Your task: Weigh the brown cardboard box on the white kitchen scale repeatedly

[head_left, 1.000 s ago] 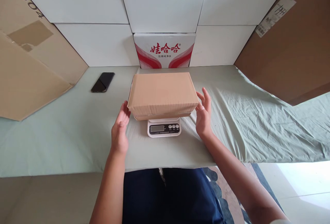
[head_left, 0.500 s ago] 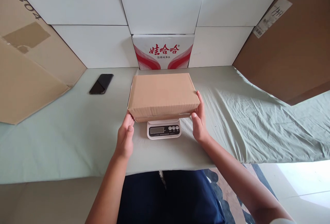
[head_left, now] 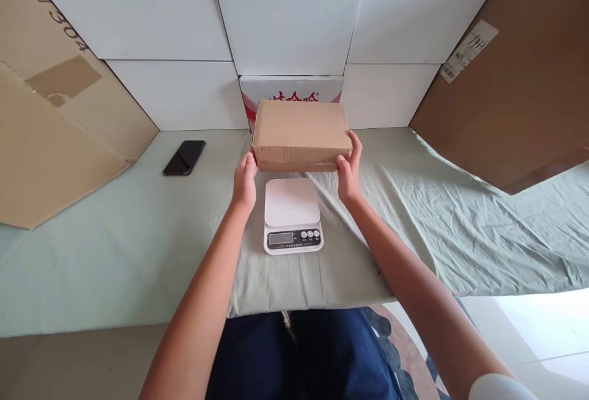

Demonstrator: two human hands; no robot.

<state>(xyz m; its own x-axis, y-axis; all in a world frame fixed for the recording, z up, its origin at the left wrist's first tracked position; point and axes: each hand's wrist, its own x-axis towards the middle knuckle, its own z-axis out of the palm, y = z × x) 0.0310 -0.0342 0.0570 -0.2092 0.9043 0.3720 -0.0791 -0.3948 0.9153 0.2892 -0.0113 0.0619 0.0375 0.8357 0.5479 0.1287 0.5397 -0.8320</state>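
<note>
I note the cardboard box (head_left: 301,133), resting on the kitchen scale (head_left: 292,216) a second ago, now lifted clear and held beyond it, left hand (head_left: 245,180) and right hand (head_left: 348,170) clamped on its ends, platform bare.

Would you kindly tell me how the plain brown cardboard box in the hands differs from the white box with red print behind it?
The plain brown cardboard box is unprinted; the white box with red print bears red characters. The brown box is held between the left hand and right hand; the white box stands against the white wall panels, partly hidden. Both are rectangular.
</note>
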